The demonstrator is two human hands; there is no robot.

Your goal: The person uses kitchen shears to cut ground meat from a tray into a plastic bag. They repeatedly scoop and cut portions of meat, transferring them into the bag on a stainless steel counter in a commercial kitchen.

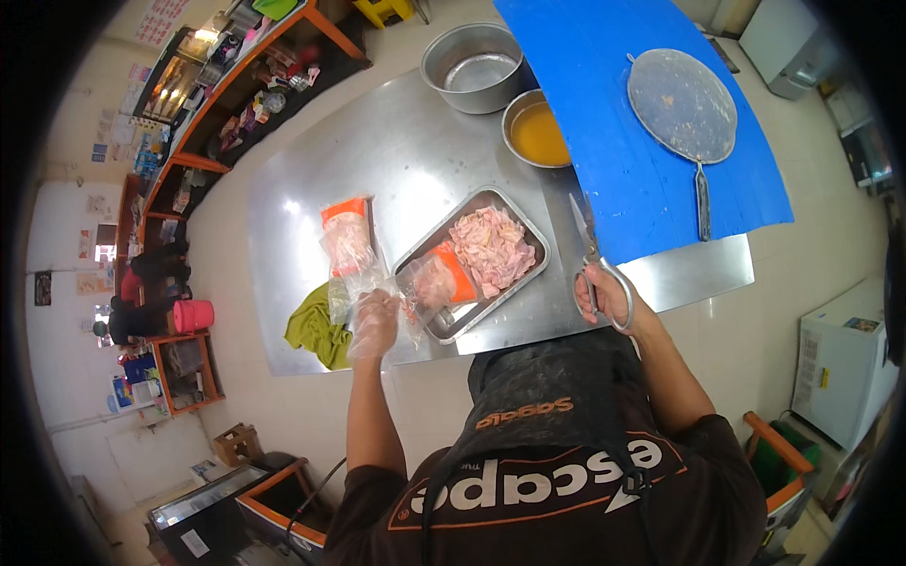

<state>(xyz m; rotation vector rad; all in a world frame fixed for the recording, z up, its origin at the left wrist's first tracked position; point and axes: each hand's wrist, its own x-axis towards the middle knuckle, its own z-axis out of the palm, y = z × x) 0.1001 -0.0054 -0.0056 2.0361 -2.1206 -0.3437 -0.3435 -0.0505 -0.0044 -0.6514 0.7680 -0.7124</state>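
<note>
My left hand (374,324), in a clear plastic glove, grips the end of a clear plastic packet with an orange band (463,277). That packet of pale meat lies partly in a metal tray (511,297), beside a heap of raw pale-pink meat pieces (493,247). In my right hand (610,291) are metal scissors (585,230), blades pointing away from me and slightly apart, to the right of the tray. Another orange-banded packet (348,237) rests on the steel table, left of the tray. Close to my left hand lies a crumpled green cloth (315,329).
At the back of the steel table (333,148) stand a deep metal pot (481,99) and a bowl of orange-yellow liquid (538,134). A blue sheet (601,92) covers the right side, with a round long-handled pan or strainer (683,106) on it. People (145,318) are near the left shelves.
</note>
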